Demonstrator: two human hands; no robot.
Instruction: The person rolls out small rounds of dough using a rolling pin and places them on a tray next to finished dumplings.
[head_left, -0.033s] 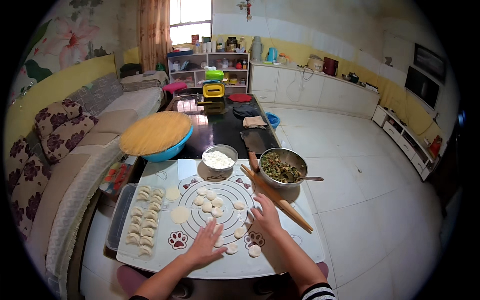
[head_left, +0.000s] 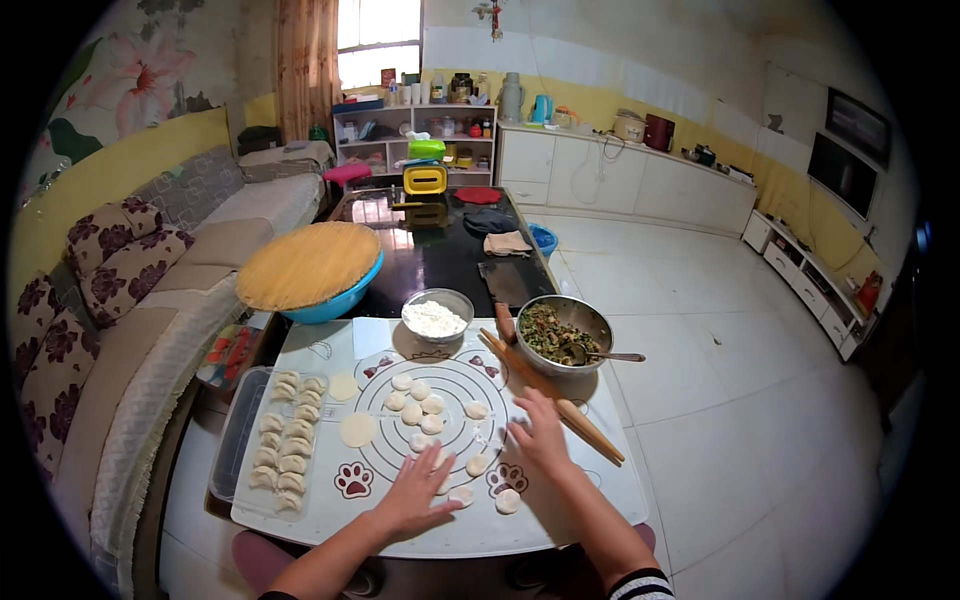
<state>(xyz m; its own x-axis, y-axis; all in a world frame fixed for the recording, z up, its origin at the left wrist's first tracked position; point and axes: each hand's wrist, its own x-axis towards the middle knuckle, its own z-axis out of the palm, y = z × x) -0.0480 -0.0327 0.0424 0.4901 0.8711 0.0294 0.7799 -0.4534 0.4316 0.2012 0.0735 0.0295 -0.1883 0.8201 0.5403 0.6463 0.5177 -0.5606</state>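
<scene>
- Dumplings (head_left: 296, 436) are laid in the tray (head_left: 266, 500); two wrappers (head_left: 357, 430) are flattened.
- Dough discs (head_left: 432, 404) are left unrolled on the mat (head_left: 490, 535).
- Left hand (head_left: 412, 497) is spread over discs; right hand (head_left: 541, 434) is held fingers apart.

Bare mat (head_left: 335, 515) around left paw print (head_left: 353, 480), rolling pin (head_left: 572, 413) barring filling bowl (head_left: 598, 322)
</scene>
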